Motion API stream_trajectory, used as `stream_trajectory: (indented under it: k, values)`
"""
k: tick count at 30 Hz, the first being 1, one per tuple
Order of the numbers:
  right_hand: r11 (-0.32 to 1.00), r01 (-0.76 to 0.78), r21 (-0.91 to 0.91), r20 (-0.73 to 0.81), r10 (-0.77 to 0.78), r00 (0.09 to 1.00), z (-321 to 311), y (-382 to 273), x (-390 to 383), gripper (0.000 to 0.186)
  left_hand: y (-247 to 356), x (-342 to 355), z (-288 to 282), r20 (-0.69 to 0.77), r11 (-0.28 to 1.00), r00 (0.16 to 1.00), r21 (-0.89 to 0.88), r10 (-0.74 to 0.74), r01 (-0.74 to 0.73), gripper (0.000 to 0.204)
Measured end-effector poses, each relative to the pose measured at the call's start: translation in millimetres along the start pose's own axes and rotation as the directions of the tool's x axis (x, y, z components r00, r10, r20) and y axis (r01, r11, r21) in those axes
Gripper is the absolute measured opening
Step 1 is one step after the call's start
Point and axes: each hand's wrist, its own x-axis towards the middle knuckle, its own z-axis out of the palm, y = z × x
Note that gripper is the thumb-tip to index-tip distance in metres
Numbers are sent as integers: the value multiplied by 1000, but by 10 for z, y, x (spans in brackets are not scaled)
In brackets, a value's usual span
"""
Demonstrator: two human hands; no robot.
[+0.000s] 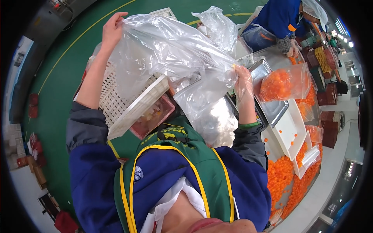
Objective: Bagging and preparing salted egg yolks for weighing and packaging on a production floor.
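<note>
Fingers (120, 17) of a worker's left hand (112, 32) pinch one edge of a large clear plastic bag (167, 37) while those of the right hand (244, 82) grip its other end, before me in a workroom whose green floor (58, 116) is marked with yellow lines. Beside the worker stands a grey metal worktable (272, 54), where a co-worker (268, 23) in blue and a white hair cover bends forward. See-through, creased and bright with reflections, the bag spreads between both hands, partly above a white perforated crate (132, 105). Near the right hand, a metal tray (278, 112) bears a filled clear pouch (276, 85); loose orange yolk-like balls (279, 174) lie heaped on the worktable.
</note>
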Motion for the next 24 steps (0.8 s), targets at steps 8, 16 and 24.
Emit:
stream_trajectory:
  k: [8, 16, 24]
  values:
    - [988, -33, 148, -88, 46, 995, -132, 209, 52, 11, 705, -276, 140, -1, 823, 888, 376, 459, -425, 51]
    - [923, -307, 232, 357, 213, 910, 998, 540, -869, 13, 1309, -2516, 1029, 566, 999, 824, 8, -33, 35, 34]
    - [969, -248, 0, 440, 223, 870, 1163, 885, -711, 60, 735, -2906, 621, 560, 722, 665, -162, -494, 673, 17]
